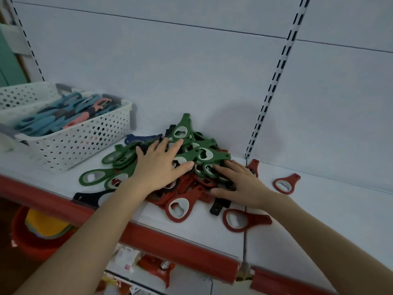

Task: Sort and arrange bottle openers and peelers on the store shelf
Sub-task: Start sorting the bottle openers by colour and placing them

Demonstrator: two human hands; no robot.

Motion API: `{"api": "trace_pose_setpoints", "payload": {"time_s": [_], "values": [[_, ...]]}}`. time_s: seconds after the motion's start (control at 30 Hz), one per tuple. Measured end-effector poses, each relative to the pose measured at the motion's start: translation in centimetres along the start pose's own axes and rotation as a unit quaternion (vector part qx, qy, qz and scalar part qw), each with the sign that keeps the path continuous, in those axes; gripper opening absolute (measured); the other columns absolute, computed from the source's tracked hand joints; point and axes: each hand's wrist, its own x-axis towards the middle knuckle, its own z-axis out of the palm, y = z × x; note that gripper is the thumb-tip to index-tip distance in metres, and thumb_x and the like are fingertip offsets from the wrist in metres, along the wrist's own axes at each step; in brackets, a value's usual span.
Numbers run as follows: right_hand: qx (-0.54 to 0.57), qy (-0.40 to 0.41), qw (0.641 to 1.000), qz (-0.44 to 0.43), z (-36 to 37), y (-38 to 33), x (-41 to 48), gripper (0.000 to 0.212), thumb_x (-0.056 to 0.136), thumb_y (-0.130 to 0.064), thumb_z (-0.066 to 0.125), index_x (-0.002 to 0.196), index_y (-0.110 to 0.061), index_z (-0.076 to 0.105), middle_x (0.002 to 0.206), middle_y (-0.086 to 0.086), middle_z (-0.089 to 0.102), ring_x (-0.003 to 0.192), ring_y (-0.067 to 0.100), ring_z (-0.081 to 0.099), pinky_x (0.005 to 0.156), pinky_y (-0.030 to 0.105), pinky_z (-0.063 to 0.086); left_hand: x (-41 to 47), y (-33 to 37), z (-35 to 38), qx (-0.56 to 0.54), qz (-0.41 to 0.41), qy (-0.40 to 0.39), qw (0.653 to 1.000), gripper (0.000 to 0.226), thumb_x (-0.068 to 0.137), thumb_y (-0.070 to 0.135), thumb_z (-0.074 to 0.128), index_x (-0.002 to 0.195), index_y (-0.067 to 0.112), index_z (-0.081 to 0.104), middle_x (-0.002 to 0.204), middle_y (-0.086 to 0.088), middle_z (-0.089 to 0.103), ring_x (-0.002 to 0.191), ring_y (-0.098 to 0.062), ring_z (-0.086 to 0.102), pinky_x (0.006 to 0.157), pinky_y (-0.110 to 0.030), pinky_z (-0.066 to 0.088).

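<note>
A heap of bottle openers (197, 154) lies on the white shelf (319, 209), green ones on top, red and dark ones beneath. My left hand (159, 167) rests flat on the left side of the heap with its fingers straight. At the heap's right edge my right hand (240, 184) lies on the red and dark openers, fingers stretched out. Loose red openers (286, 184) lie to the right and one (244, 220) at the front. A white perforated basket (70, 141) at the left holds blue and pink peelers (63, 118).
The shelf has a red front edge (170, 237). A slotted upright (274, 81) runs up the white back panel at the right. Below the shelf stand a red bucket (32, 239) and packaged goods (148, 265). A dark opener (89, 198) lies near the front edge.
</note>
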Motion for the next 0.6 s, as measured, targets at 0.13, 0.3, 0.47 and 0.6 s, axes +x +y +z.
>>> {"api": "trace_pose_setpoints", "payload": {"time_s": [0.13, 0.3, 0.47, 0.6], "values": [[0.041, 0.018, 0.998, -0.050, -1.5, 0.4, -1.2, 0.054, 0.086, -0.043, 0.059, 0.134, -0.025, 0.047, 0.142, -0.001, 0.040, 0.130, 0.013, 0.036, 0.098, 0.011, 0.023, -1.3, -0.5, -0.2, -0.046, 0.010, 0.055, 0.997, 0.099, 0.060, 0.084, 0.017, 0.145, 0.033, 0.023, 0.150, -0.005, 0.028, 0.138, -0.026, 0.024, 0.109, -0.059, 0.019], [0.044, 0.116, 0.989, -0.080, -1.2, 0.5, -1.2, 0.029, 0.089, -0.021, 0.060, 0.116, -0.014, 0.065, 0.122, 0.000, 0.058, 0.113, 0.015, 0.053, 0.084, 0.001, 0.028, -2.6, -0.4, 0.0, -0.084, 0.027, 0.169, 0.982, 0.086, 0.071, 0.069, 0.043, 0.134, 0.010, 0.047, 0.135, -0.018, 0.047, 0.126, -0.033, 0.042, 0.102, -0.048, 0.035], [0.012, 0.137, 0.989, -0.055, -1.5, -0.2, 1.6, 0.043, 0.092, -0.021, 0.054, 0.134, -0.014, 0.047, 0.138, 0.004, 0.047, 0.126, 0.023, 0.041, 0.104, 0.029, 0.030, -2.7, -0.3, -0.3, -0.168, 0.064, 0.168, 0.969, 0.044, 0.078, 0.034, 0.072, 0.112, 0.007, 0.062, 0.108, -0.005, 0.063, 0.098, -0.016, 0.057, 0.085, -0.021, 0.039], [-0.007, 0.111, 0.994, 0.002, -1.6, -0.7, 3.0, 0.036, 0.091, -0.021, 0.056, 0.127, -0.014, 0.054, 0.120, 0.007, 0.057, 0.112, 0.025, 0.051, 0.093, 0.031, 0.040, -2.7, -0.3, -1.5, -0.194, 0.091, 0.195, 0.957, 0.014, 0.081, 0.013, 0.069, 0.094, 0.009, 0.064, 0.088, -0.001, 0.066, 0.076, -0.013, 0.059, 0.072, -0.027, 0.047]]}}
